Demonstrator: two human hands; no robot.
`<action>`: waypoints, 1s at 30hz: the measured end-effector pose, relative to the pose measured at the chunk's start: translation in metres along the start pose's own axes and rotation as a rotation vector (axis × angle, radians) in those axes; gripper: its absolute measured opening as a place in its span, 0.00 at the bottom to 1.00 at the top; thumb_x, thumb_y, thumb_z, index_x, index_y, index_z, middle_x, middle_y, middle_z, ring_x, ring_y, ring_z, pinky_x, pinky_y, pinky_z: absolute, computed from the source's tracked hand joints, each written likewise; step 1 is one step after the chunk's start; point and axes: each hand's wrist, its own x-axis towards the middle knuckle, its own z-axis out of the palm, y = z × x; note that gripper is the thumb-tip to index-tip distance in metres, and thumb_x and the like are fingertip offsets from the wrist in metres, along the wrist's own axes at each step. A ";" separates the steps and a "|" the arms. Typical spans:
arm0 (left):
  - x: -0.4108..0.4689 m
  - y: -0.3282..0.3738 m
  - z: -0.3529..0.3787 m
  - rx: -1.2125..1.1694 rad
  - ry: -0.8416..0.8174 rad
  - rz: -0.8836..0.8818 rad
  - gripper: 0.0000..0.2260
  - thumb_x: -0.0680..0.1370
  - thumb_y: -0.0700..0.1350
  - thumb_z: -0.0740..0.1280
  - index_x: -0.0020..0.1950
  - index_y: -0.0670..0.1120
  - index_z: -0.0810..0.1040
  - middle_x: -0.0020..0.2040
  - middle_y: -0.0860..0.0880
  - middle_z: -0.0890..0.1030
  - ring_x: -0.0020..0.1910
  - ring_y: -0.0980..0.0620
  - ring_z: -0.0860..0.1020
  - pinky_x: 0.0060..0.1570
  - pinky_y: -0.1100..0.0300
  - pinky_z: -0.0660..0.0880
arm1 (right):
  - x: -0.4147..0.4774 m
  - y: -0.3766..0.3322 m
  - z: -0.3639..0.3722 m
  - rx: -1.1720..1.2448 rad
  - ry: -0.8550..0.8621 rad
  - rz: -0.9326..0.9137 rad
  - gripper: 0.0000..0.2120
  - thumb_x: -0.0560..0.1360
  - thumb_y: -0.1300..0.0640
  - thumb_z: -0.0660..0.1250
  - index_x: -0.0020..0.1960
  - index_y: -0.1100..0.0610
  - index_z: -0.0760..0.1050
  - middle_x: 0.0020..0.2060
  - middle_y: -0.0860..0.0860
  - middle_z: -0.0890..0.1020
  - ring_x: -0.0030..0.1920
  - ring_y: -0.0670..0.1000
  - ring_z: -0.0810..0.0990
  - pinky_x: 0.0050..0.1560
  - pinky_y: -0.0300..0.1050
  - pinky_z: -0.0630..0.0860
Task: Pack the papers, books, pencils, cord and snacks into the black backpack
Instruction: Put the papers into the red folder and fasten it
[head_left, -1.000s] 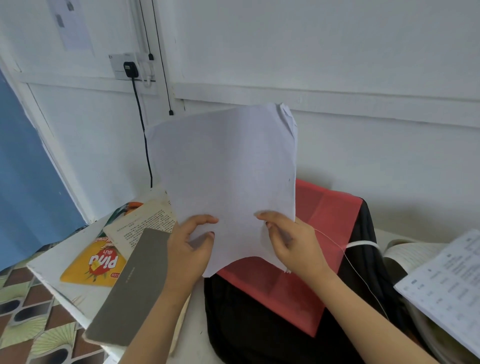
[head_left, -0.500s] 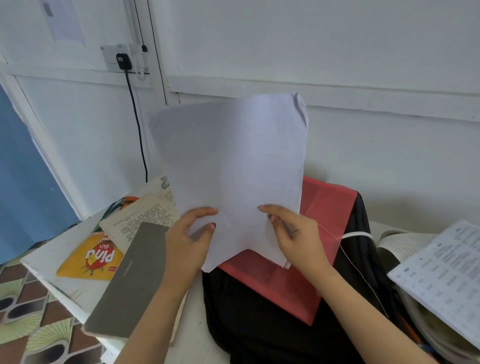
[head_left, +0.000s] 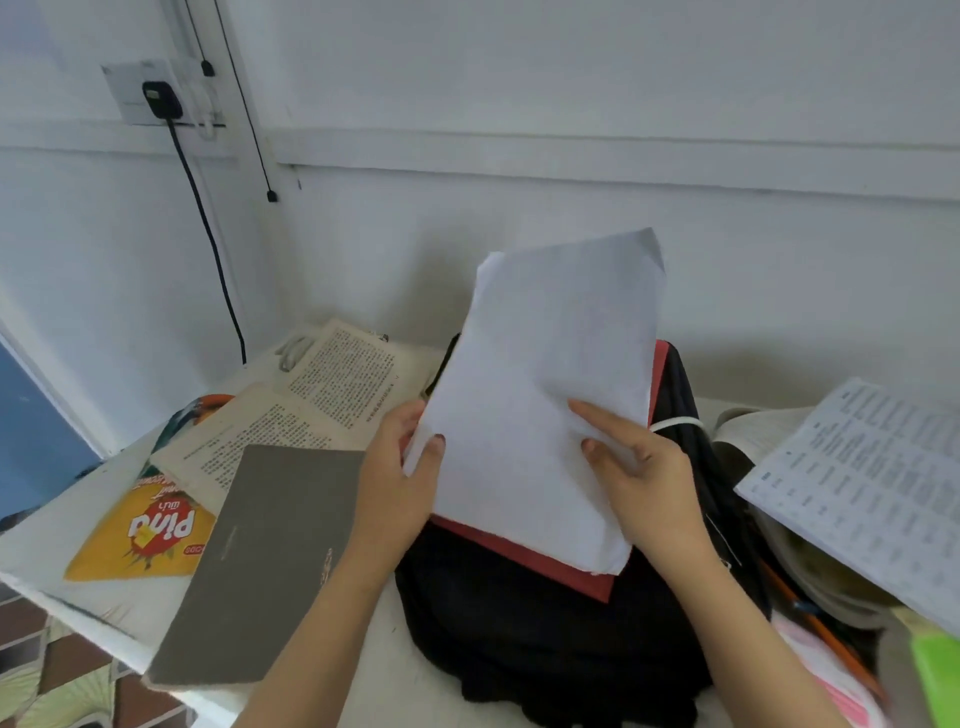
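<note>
I hold a stack of white papers (head_left: 540, 395) with both hands, lying tilted over a red folder (head_left: 545, 564) on the black backpack (head_left: 545, 639). My left hand (head_left: 400, 478) pinches the papers' left edge, thumb on top. My right hand (head_left: 644, 483) grips their right side with fingers spread on the sheet. A grey book (head_left: 265, 561) lies to the left of the backpack. A yellow snack packet (head_left: 140, 535) lies further left. An orange pencil (head_left: 826, 634) lies at the right. A white cord (head_left: 293, 351) sits near the wall.
Printed loose pages (head_left: 311, 410) lie behind the grey book. An open book and a printed sheet (head_left: 872, 488) rest at the right. A green object (head_left: 935, 670) is at the far right. A black cable (head_left: 208, 228) hangs from a wall socket. The table's edge (head_left: 78, 613) runs at the lower left.
The papers have come down from upright in front of the wall to lying tilted over the red folder. Both hands moved down and right with them.
</note>
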 end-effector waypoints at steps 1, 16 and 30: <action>-0.004 -0.003 0.004 -0.019 0.000 -0.048 0.15 0.79 0.44 0.62 0.64 0.56 0.66 0.54 0.61 0.74 0.51 0.71 0.72 0.45 0.73 0.69 | -0.003 0.000 -0.005 -0.003 0.069 0.043 0.17 0.77 0.65 0.64 0.59 0.48 0.78 0.53 0.32 0.75 0.52 0.26 0.72 0.58 0.22 0.66; -0.059 0.009 0.074 0.693 -0.464 0.266 0.44 0.72 0.63 0.65 0.76 0.47 0.43 0.76 0.44 0.54 0.75 0.46 0.52 0.72 0.53 0.47 | -0.049 -0.015 -0.066 -0.083 0.762 0.339 0.16 0.77 0.64 0.61 0.60 0.51 0.78 0.55 0.49 0.77 0.56 0.46 0.73 0.57 0.35 0.67; -0.044 -0.005 0.015 0.324 -0.446 0.680 0.47 0.61 0.21 0.68 0.74 0.49 0.57 0.60 0.57 0.74 0.58 0.65 0.68 0.60 0.61 0.64 | -0.098 -0.035 -0.060 0.296 1.035 0.372 0.15 0.75 0.66 0.63 0.50 0.47 0.79 0.54 0.45 0.80 0.58 0.48 0.78 0.63 0.47 0.74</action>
